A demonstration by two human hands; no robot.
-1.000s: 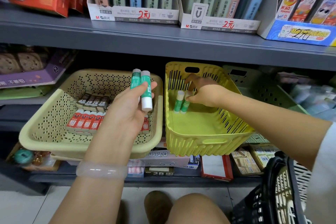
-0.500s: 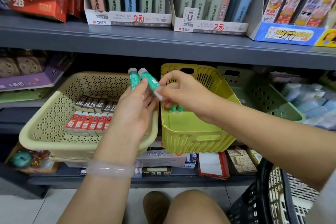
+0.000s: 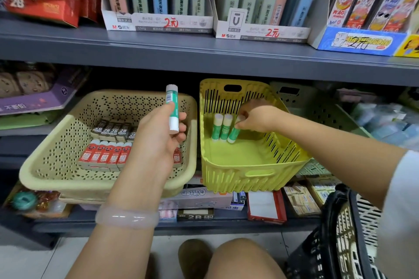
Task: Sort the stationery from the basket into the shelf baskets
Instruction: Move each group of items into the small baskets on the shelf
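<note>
Since half a second ago, one of the two glue sticks the left hand held has gone over to the yellow basket, and the right hand has moved from beside the left hand down into that basket. Now the left hand grips a single green glue stick upright between thumb and curled fingers, raised in front of the beige basket, a pale bangle on its wrist. The right hand pinches the white cap end of a third glue stick, which leans just beside two glue sticks already standing against the yellow basket's back wall, all three touching or nearly so. The beige basket holds a row of red-and-white boxes with dark 2B boxes behind them. Both baskets sit side by side on the lower shelf, the yellow one to the right. A black carrying basket stands at the lower right, by the person's knee. Above, the upper shelf carries display boxes of pastel lead cases marked with red prices.
</note>
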